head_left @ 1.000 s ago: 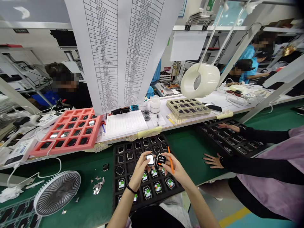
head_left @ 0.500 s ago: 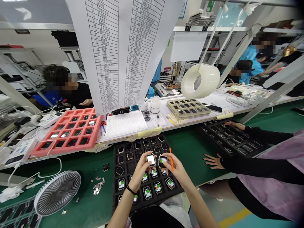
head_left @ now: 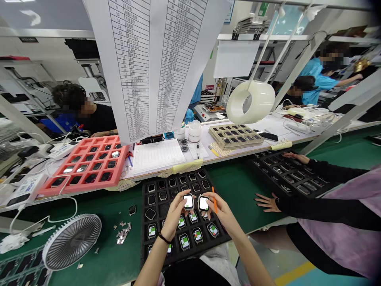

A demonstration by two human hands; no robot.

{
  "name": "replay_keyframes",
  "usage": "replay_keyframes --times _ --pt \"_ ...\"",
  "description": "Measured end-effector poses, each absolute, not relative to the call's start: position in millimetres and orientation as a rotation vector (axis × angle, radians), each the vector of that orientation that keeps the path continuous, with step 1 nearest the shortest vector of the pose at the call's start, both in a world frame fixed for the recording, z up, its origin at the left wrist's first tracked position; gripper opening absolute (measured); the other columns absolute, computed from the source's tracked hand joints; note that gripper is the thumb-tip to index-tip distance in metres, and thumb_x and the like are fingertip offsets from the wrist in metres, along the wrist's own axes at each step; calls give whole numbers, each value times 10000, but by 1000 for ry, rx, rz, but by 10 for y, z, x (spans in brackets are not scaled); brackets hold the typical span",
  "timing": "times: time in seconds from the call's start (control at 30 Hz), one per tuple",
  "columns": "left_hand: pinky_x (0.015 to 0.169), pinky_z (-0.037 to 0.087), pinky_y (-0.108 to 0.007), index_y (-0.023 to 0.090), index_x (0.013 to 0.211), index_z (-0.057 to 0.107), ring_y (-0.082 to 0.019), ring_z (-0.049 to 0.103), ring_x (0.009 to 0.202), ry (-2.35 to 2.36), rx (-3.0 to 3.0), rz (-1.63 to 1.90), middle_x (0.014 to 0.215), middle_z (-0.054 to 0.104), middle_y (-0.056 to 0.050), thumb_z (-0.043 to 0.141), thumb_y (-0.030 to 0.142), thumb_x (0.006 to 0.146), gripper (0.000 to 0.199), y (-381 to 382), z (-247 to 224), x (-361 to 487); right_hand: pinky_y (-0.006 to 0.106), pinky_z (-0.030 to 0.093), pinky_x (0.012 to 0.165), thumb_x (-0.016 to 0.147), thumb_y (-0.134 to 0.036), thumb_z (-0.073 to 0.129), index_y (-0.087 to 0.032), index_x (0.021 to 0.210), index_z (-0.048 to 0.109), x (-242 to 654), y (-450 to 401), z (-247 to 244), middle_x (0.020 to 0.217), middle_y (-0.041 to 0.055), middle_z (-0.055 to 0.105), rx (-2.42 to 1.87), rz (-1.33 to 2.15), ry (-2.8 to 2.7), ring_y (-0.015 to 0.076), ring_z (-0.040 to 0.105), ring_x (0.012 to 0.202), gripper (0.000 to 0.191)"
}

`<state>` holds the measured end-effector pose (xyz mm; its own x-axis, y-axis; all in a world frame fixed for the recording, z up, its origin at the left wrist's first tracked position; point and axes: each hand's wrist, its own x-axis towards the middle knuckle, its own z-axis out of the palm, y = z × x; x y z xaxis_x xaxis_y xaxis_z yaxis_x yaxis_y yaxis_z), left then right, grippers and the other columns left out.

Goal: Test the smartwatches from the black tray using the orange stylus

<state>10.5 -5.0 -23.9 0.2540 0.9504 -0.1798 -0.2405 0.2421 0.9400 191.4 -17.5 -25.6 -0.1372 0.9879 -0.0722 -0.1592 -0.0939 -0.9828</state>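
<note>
My left hand (head_left: 177, 207) is closed around a smartwatch (head_left: 188, 201) with a mostly white lit screen, its thumb at the screen's edge. In my right hand (head_left: 220, 205) is a second smartwatch (head_left: 204, 203), also lit white with a little green at the bottom. An orange stick-like tool (head_left: 214, 200) is tucked between the fingers of that hand. Both watches are held side by side, just apart, above a black foam tray (head_left: 162, 209). Several watches sit in its slots; the nearer ones show green and white screens, and the farther ones are dark. My hands hide part of the tray.
Left of the tray lie a loose watch (head_left: 132, 209), small silvery scraps (head_left: 123, 233) and a white fan (head_left: 73, 242). A pink foam tray (head_left: 116, 171) rests on the shelf. At right, a co-worker's hands touch another black tray (head_left: 285, 186). A tape roll (head_left: 251, 102) hangs above.
The right-hand watch's screen has turned from a green-and-white pattern to mostly white. Green now shows at the bottom of the left watch's screen. Both hands stay nearly in place.
</note>
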Motion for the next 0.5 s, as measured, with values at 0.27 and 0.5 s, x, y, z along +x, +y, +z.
replay_keyframes --times 0.27,0.5 --pt "453 361 -211 172 945 624 -111 533 506 1021 962 1003 839 691 -53 594 505 812 360 -69 -243 133 274 398 432 799 -516 638 -243 878 608 1890 -178 -297 603 -35 521 -1147 1400 -1068 143 533 463 286" --pt "512 395 -224 192 1052 593 -110 561 571 950 1030 973 991 673 -72 622 466 816 363 -87 -219 113 256 400 428 772 -519 670 -238 946 603 1914 -166 -299 682 -29 519 -1116 1407 -1130 135 556 504 337"
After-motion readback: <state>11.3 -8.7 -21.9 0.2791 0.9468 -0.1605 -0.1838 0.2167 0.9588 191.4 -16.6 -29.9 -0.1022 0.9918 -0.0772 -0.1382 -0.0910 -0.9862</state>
